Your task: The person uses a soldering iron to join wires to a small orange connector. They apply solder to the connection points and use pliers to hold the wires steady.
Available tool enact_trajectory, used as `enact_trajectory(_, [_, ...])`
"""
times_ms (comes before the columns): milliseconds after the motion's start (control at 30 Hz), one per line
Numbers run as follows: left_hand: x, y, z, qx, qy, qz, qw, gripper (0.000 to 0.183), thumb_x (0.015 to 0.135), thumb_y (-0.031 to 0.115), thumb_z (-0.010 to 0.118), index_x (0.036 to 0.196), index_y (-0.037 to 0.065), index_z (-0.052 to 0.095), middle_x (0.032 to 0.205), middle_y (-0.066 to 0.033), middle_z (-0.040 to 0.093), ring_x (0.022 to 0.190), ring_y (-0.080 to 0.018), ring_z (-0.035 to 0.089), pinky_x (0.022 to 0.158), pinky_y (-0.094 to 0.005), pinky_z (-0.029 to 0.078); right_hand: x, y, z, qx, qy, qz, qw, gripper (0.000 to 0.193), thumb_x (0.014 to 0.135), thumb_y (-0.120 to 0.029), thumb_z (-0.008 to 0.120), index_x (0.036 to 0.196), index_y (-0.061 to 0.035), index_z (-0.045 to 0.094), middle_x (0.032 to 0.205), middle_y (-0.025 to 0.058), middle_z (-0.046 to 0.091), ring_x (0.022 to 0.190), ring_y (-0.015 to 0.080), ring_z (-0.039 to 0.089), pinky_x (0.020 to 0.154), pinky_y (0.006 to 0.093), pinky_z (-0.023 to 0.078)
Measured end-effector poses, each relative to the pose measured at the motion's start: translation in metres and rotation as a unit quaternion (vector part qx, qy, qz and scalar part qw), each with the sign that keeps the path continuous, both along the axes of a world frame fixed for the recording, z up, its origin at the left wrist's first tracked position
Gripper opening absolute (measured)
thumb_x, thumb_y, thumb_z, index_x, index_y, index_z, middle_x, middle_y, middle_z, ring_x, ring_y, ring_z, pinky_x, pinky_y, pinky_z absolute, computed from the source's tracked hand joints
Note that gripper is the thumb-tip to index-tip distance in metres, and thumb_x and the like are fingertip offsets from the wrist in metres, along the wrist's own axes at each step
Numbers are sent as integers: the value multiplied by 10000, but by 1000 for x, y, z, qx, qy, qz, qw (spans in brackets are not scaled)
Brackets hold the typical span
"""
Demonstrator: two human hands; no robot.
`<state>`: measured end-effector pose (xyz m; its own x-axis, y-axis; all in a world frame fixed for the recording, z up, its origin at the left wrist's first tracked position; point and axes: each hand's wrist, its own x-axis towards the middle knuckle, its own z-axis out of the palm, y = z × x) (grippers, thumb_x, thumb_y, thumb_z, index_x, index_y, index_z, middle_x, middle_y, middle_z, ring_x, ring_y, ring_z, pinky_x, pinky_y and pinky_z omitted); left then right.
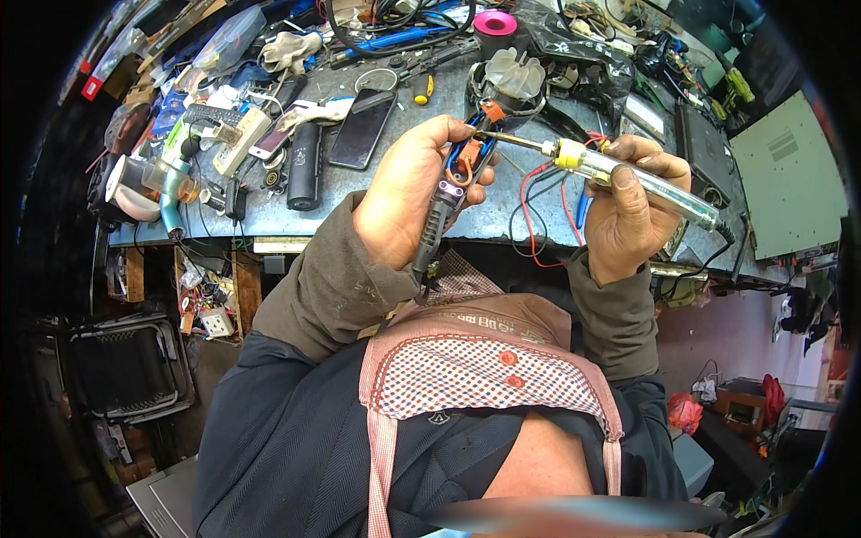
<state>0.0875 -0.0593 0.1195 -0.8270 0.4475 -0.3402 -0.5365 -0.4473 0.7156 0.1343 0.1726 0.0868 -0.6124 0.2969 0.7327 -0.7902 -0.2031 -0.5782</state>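
My left hand (404, 184) grips a small electrical switch assembly (468, 152) with an orange body and blue wires. A black power cord with a ribbed sleeve (436, 222) runs down from it past my palm. In my right hand (632, 202), fingers closed round its clear handle, is a soldering iron (585, 162) with a yellow collar and a cord at the rear. Its metal tip points left and reaches the top of the assembly, close to my left thumb. Whether it touches a wire I cannot tell.
Behind my hands stands a motor part with a pale fan (515, 75), near a pink-rimmed spool (495, 24). To the left lie a smartphone (363, 128), a black cylinder (306, 167) and a power strip (240, 143). Red and black leads (527, 213) droop over the bench's front edge.
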Motion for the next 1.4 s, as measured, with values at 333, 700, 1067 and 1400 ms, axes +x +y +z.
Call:
enact_trajectory(333, [-2, 1, -2, 7, -5, 4, 1000, 266, 1054, 229, 563, 1028, -21, 648, 820, -131, 719, 629, -203, 685, 559, -312, 592, 2, 1, 1, -11, 7, -4, 1000, 372, 953, -58, 786, 1171, -58, 486, 1121, 227, 665, 835, 189, 664, 630, 296, 577])
enact_trajectory(700, [-2, -2, 5, -19, -28, -40, 999, 269, 1038, 249, 554, 949, 12, 646, 781, -130, 708, 572, -219, 644, 563, -315, 557, 9, 3, 4, -22, 9, -3, 1000, 355, 952, -43, 775, 1165, -52, 492, 1110, 221, 651, 887, 221, 656, 705, 329, 584])
enact_trajectory(1067, [2, 3, 1, -19, -13, 3, 1000, 326, 1053, 269, 574, 1113, -47, 622, 870, -150, 699, 605, -213, 654, 470, -288, 547, 28, 14, 5, -30, -24, -59, 997, 399, 936, -153, 814, 1150, -71, 488, 1114, 199, 628, 837, 198, 652, 627, 306, 586])
enact_trajectory(1400, [1, -1, -7, 13, 17, -6, 1000, 267, 1045, 215, 544, 1049, -33, 643, 895, -125, 707, 711, -208, 688, 572, -328, 580, 36, 19, -5, -41, -30, -79, 996, 391, 938, -149, 801, 1152, -74, 483, 1112, 191, 616, 783, 193, 651, 605, 292, 573])
